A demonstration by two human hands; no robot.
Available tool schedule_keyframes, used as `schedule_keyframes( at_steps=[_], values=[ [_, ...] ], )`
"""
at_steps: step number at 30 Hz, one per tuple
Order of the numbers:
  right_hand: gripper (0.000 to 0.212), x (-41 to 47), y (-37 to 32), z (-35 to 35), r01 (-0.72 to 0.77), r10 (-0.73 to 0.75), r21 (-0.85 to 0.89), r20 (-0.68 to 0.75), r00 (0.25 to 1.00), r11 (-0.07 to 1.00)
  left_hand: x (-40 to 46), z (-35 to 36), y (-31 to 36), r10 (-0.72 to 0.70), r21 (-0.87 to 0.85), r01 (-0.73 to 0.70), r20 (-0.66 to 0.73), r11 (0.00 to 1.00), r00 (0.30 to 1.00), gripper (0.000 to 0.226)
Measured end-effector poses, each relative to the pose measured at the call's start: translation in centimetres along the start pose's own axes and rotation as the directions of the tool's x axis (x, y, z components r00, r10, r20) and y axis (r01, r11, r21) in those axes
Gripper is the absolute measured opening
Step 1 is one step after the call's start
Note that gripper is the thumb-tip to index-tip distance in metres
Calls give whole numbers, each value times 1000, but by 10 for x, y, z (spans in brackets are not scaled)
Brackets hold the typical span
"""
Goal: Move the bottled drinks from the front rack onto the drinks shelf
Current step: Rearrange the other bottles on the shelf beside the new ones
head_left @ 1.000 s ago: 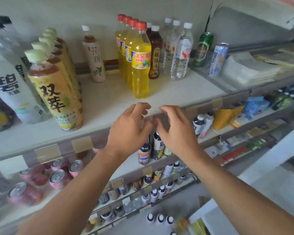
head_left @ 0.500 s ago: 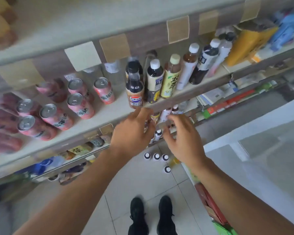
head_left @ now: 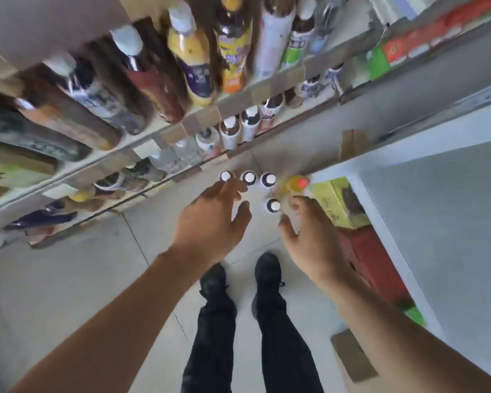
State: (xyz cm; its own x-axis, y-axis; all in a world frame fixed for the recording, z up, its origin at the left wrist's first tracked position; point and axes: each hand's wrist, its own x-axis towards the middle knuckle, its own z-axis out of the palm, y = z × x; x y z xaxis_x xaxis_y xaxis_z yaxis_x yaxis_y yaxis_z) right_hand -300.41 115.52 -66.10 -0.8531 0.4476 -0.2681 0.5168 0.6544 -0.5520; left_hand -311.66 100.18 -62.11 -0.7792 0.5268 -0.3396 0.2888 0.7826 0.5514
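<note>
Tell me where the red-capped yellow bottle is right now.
In the head view, the red-capped yellow bottle stands on the floor just right of the white-capped bottles, beside the yellow-green box, just beyond the right hand.

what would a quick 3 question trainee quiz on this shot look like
1. True or false: the left hand grips a bottle.
2. How many white-capped bottles stand on the floor?
A. two
B. four
C. six
3. What colour is the cap of the yellow bottle near the right hand?

Key:
1. False, both hands are open and hold nothing.
2. B.
3. Red.
</note>
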Motion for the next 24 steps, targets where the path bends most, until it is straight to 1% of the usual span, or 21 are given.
schedule_keyframes(
  at_steps=[5, 10, 14, 16, 18, 24],
  values=[
    [32, 24, 74, 73, -93, 94, -43, 25, 995, 995, 29, 87, -53, -10, 35, 8, 71, 999, 997, 27],
    [44, 81, 141, 130, -143, 138, -169, -39, 990, 975, 62, 167, -92, 15, 47, -21, 122, 999, 992, 28],
    [54, 123, 180, 153, -145, 131, -250, -74, 989, 957, 92, 207, -110, 34, 13, -35, 126, 999, 991, 26],
    [56, 137, 197, 162, -127, 124, -283, -27, 992, 951, 104, 222, -118, 38, 4, -39, 128, 999, 991, 27],
    [51, 147, 208, 168, -99, 108, -321, 9, 994, 942, 112, 231, -122, 49, -10, -48, 127, 999, 991, 26],
    [43, 156, 215, 178, -118, 131, -320, 16, 991, 940, 116, 233, -128, 66, -24, -64, 130, 998, 989, 25]
  ],
)
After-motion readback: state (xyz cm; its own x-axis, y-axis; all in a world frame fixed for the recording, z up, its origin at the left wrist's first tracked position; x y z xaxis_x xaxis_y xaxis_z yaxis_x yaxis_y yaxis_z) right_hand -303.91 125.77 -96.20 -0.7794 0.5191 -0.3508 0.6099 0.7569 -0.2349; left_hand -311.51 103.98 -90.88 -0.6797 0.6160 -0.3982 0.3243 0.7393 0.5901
